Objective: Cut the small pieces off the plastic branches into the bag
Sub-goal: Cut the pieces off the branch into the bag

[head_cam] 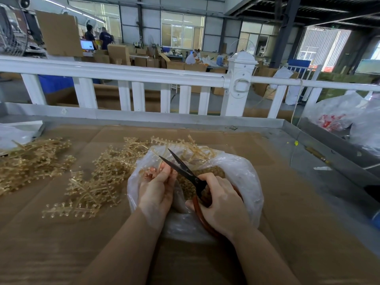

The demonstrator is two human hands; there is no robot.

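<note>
Cardboard covers our desk [61,243] behind a white railing [123,76]. Our right hand [222,200] grips scissors [185,171], blades parted, over the open bag [246,182]. Our left hand [157,188] pinches a thin branch [159,165] above it. More branches [92,182] lie heaped just left.

white railing [123,76] behind table | cardboard boxes [118,52] beyond | fan [12,36] far left
</note>
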